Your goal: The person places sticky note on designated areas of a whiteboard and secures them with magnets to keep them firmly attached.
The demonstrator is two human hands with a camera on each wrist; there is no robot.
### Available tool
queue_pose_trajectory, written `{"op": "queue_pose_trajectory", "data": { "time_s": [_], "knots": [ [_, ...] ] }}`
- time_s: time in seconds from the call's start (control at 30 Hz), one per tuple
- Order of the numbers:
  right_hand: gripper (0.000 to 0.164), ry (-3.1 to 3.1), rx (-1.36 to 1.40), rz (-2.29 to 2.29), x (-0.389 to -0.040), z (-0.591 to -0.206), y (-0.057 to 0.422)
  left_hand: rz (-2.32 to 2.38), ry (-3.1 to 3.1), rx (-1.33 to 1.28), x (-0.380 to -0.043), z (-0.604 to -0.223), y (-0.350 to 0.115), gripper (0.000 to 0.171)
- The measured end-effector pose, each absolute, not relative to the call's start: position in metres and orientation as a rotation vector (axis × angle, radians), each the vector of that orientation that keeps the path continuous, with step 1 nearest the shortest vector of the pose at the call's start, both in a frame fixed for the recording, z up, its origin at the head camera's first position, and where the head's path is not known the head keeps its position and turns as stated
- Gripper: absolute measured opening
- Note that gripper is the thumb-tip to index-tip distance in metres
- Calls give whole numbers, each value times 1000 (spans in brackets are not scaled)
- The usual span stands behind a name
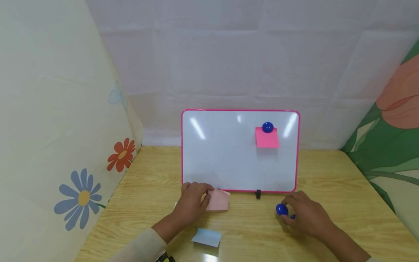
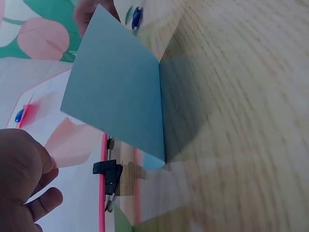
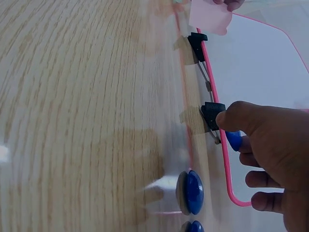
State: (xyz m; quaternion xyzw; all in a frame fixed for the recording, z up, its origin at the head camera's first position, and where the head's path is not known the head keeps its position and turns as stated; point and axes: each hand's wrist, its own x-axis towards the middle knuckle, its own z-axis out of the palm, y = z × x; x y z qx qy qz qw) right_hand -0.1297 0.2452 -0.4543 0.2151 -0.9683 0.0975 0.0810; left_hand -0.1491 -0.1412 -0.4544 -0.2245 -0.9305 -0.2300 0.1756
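Note:
My left hand (image 1: pixel 194 202) pinches a pale pink sticky note (image 1: pixel 218 200) in front of the lower edge of a whiteboard (image 1: pixel 222 160). In the left wrist view that note (image 2: pixel 72 142) hangs from the fingertips, off the table. A round blue magnet (image 1: pixel 282 209) is held between the thumb and fingers of my right hand (image 1: pixel 306 213), low at the board's right corner. The right wrist view shows this magnet (image 3: pixel 233 140) partly covered by the hand. Higher on the board, a bright pink sticky note (image 1: pixel 267 140) sits under another blue magnet (image 1: pixel 267 127).
A light blue sticky note (image 1: pixel 207 237) lies curled near the table's front. More blue magnets (image 3: pixel 194 192) rest on the wooden table (image 3: pixel 87 116). Black clips (image 3: pixel 212 116) support the board's bottom edge. A green note (image 2: pixel 122 220) shows partly behind the left hand.

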Motion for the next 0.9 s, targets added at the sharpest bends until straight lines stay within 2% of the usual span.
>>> {"op": "queue_pose_trajectory", "data": {
  "time_s": [0.9],
  "knots": [
    [44,-2789,626,295,-147,-433,232,-758,-2597,-527,-171,-437,-128,26]
  ]
}}
